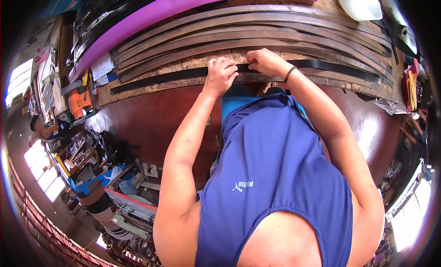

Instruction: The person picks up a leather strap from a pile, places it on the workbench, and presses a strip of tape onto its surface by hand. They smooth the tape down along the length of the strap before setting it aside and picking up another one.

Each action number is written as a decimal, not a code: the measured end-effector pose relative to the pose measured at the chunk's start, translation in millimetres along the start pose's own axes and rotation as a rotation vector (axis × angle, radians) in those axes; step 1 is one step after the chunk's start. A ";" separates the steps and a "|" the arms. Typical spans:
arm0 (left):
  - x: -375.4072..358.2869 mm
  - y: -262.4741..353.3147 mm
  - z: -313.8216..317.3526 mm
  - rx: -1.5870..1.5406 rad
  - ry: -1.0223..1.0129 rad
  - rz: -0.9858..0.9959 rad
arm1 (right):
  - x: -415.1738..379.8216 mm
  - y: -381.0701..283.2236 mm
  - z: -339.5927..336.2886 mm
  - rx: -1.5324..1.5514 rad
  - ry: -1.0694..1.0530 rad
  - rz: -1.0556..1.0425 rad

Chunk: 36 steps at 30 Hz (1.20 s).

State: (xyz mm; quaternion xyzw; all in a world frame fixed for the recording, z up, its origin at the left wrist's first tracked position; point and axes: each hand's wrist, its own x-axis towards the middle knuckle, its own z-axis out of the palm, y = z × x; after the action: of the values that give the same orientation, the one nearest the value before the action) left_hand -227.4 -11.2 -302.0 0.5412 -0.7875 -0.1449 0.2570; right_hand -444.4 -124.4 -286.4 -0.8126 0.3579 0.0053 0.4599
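A long black strap (321, 66), apparently leather, lies along the near edge of the wooden workbench (183, 87). My left hand (220, 76) rests over its middle with fingers curled down onto it. Just to the right, my right hand (268, 64) is closed in a pinch at the strap's far edge. Whatever the right fingertips hold, if anything, is too small to make out. Beyond both hands, several brown strips (220, 36) run side by side along the bench.
A purple roll (183, 4) lies behind the strips, with a white container (360, 5) at the far right. An orange item (80, 101) hangs at the bench's left end. Another person (45, 127) is at far left. Cluttered materials (133, 189) stand behind me on the left.
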 end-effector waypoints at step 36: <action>78.1 -24.3 -10.4 -0.124 -0.531 -0.230 | -13.7 -3.6 -0.6 0.113 -0.077 -0.008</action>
State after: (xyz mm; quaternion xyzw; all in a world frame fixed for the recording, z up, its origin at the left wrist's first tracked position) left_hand -224.7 -92.1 -286.4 0.5532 -0.7503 -0.3576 0.0562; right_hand -452.7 -115.8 -278.7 -0.7860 0.3364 0.0143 0.5185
